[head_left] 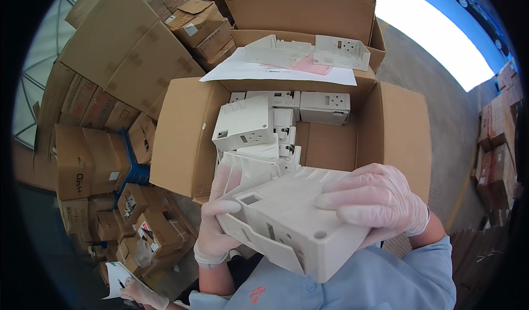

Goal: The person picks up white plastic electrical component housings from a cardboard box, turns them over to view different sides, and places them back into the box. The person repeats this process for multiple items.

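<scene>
A large off-white plastic housing [297, 211] is held close to my chest, tilted, with round holes and a square cutout in its faces. My left hand [217, 222], in a thin clear glove, grips its left end, thumb on the corner. A loose-looking flap or panel [264, 246] stands out from its near side. My right hand [374, 202], gloved too, is closed over the right end, fingers on top. Just behind the left fingers lies another white plastic piece [250, 165]; whether they touch it I cannot tell.
An open cardboard box [182, 139] holds several similar white housings [242, 122]. Behind it, white paper [231, 72] carries two white plastic shells [341, 52]. Stacked cartons [82, 161] stand at left, more cartons [493, 166] at right. Another person's gloved hand [140, 293] holds a pen over paper.
</scene>
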`<action>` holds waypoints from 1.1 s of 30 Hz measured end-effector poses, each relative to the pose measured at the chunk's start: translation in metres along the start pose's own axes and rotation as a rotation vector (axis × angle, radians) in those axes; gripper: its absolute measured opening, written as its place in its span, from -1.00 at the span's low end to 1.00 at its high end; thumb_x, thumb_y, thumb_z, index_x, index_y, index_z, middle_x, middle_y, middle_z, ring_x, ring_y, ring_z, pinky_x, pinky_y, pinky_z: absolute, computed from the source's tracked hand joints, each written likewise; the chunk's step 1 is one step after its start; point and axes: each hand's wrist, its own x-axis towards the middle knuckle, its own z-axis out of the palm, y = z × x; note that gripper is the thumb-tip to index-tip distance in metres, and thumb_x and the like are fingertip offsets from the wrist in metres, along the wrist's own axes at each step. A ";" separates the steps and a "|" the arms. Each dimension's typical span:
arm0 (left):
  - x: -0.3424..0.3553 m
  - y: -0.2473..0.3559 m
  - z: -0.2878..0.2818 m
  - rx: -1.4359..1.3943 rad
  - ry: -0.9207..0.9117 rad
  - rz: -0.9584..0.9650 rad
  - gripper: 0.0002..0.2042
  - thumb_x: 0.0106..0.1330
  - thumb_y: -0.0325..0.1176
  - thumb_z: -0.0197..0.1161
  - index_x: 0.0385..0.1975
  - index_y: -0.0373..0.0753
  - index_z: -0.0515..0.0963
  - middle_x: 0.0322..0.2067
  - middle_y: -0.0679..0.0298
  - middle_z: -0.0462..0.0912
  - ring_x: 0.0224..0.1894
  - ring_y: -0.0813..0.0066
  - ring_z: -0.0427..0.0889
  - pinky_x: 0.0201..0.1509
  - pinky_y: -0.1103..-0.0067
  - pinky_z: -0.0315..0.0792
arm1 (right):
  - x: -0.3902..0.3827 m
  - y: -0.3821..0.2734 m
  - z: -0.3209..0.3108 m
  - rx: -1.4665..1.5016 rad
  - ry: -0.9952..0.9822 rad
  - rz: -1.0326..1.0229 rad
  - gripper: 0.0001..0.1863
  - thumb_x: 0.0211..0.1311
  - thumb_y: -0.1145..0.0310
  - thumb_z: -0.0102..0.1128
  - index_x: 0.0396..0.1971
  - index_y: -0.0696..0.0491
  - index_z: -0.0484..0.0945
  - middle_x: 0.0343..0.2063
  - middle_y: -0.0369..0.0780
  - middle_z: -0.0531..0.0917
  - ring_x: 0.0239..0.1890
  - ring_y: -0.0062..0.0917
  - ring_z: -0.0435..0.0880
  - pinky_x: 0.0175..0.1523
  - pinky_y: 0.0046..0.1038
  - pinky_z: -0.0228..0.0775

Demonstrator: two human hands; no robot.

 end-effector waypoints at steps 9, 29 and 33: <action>0.027 0.010 -0.007 -0.532 0.283 -0.394 -0.52 -0.24 -0.35 0.38 -0.17 -0.15 0.52 0.26 -0.01 0.26 0.24 0.02 0.32 0.32 0.27 0.20 | -0.018 -0.036 0.047 -0.506 -0.085 -0.378 -0.52 0.13 0.19 0.21 0.10 -0.24 0.38 0.07 -0.41 0.44 -0.02 -0.55 0.54 -0.06 -0.57 0.29; 0.064 0.029 0.004 1.053 -0.335 0.154 -0.40 -0.21 -0.40 0.50 -0.07 -0.18 0.41 0.00 0.08 0.42 0.13 0.06 0.39 0.19 0.34 0.34 | -0.027 0.028 0.012 0.304 -0.025 0.252 -0.21 -0.35 0.40 0.51 0.10 -0.08 0.48 0.15 -0.25 0.47 0.19 -0.38 0.43 0.20 -0.34 0.27; 0.108 -0.019 0.021 0.956 -0.371 -0.057 -0.46 -0.18 -0.35 0.47 -0.11 -0.19 0.42 -0.11 0.18 0.45 0.04 0.17 0.44 0.07 0.39 0.41 | -0.029 0.066 -0.042 0.164 -0.009 0.775 0.08 -0.50 0.33 0.57 0.27 -0.01 0.29 0.16 -0.21 0.46 0.26 -0.38 0.35 0.37 -0.33 0.09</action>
